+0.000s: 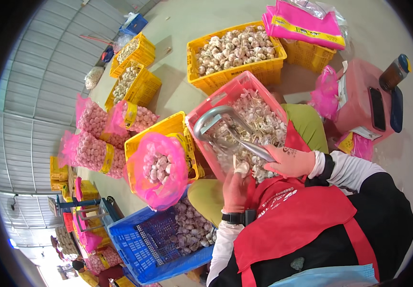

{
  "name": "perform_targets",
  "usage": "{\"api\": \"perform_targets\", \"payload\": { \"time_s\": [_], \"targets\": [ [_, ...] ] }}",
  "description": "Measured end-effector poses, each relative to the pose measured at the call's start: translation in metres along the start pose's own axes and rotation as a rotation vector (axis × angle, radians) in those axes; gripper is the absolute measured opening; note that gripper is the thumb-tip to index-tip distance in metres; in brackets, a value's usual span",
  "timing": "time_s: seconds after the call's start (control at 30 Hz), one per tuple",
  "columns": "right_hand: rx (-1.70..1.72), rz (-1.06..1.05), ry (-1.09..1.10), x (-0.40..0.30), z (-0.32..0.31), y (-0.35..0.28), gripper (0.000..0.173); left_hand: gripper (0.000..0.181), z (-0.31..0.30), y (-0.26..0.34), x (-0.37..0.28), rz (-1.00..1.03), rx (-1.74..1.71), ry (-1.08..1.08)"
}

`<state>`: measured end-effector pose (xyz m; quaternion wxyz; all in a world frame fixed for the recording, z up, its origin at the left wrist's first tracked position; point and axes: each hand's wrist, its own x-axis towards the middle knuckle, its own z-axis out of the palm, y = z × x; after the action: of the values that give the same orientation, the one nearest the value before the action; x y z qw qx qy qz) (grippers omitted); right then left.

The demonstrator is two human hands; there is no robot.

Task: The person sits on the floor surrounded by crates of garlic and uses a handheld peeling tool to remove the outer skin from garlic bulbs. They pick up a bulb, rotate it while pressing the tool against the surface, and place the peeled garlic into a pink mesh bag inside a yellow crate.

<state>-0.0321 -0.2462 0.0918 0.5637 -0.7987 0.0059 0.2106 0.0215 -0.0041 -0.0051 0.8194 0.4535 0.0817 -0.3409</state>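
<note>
In my gloved right hand (288, 162) is the grey handle of a metal lever cutter (258, 149) with a curved, pipe-like frame. The cutter sits over a pink plastic crate (206, 97). My gloved left hand (234, 192) holds a pale garlic bulb (241, 168), its stem pointing up, just below and left of the handle. The bulb looks apart from the cutter. Beneath both hands, the crate is heaped with dry garlic trimmings (264, 120). A blue crate (127, 236) beside my left knee contains several garlic bulbs (192, 226).
A pink mesh bag (140, 195) of bulbs stands in a yellow crate (172, 123) at left. Ahead is a yellow crate (235, 77) full of garlic. Filled mesh bags (91, 152) lie far left. At right, a pink stool-like container (357, 93) bears a phone (377, 107) and bottle (393, 73).
</note>
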Motion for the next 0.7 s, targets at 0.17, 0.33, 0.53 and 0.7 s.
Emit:
{"api": "perform_targets", "payload": {
  "time_s": [0.17, 0.33, 0.53, 0.7],
  "targets": [
    [0.031, 0.047, -0.035, -0.005, -0.007, -0.004, 0.045, 0.030, 0.028, 0.005, 0.013, -0.025, -0.035, 0.092],
    [-0.025, -0.165, 0.078, 0.016, 0.009, 0.049, 0.045, 0.033, 0.011, 0.004, 0.038, 0.022, -0.028, -0.078],
    [-0.145, -0.336, 0.264, 0.059, 0.021, 0.103, 0.050, 0.040, 0.023, 0.018, 0.038, 0.114, 0.255, -0.010],
    [-0.617, -0.635, 0.591, 0.030, 0.015, 0.057, 0.055, 0.035, 0.025, 0.021, 0.005, 0.097, -0.067, 0.079]
  ]
}}
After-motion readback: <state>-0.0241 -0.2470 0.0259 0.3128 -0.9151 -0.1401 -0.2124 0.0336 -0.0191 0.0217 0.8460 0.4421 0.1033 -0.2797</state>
